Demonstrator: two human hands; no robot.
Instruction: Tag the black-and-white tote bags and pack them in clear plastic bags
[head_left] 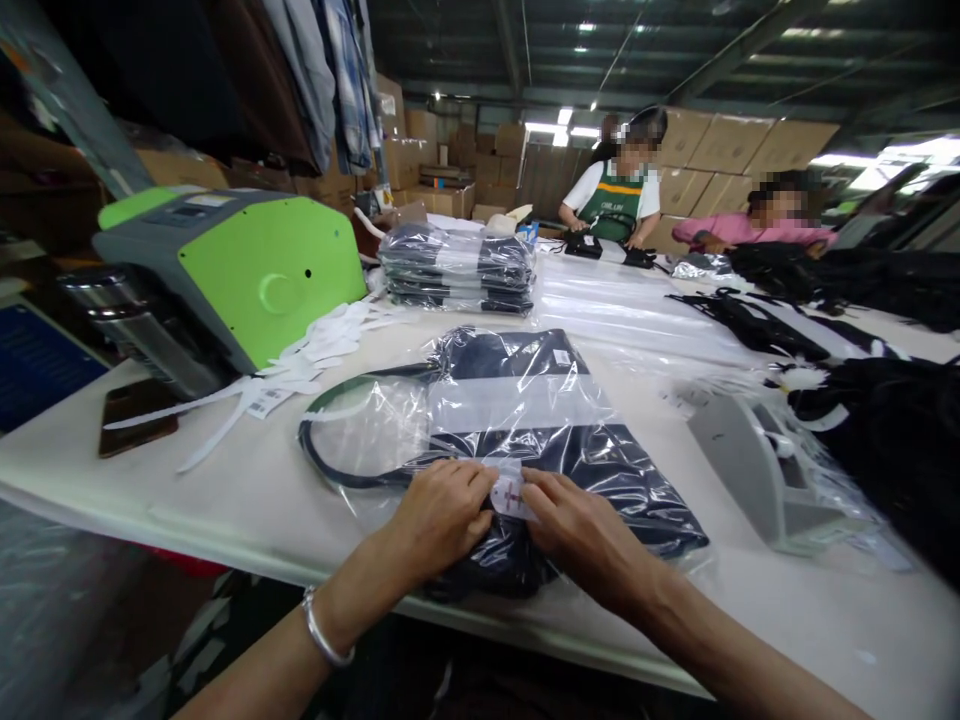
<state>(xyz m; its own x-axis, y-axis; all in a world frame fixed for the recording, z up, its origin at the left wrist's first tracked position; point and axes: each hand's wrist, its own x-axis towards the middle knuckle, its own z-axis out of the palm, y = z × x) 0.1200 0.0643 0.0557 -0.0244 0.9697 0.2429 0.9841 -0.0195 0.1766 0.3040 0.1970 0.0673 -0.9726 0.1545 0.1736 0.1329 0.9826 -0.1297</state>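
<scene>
In front of me on the table lies a dark apron (pixel 540 450) with a neck loop, inside a clear plastic bag (pixel 375 415). A pale band runs across it. Near its front edge is a white label (pixel 510 490) with small print. My left hand (pixel 442 512) presses on the bag at the label's left side, fingers curled and closed around its edge. From the right, my right hand (pixel 574 530) closes its fingers on the label's other edge. A silver bangle circles my left wrist.
A stack of bagged dark garments (pixel 457 270) stands behind. Left are a green machine (pixel 285 270), white strips (pixel 322 345), a flask (pixel 142 330) and a phone (pixel 135 418). A grey dispenser (pixel 750 470) and dark fabric (pixel 892 430) lie right. Two people work opposite.
</scene>
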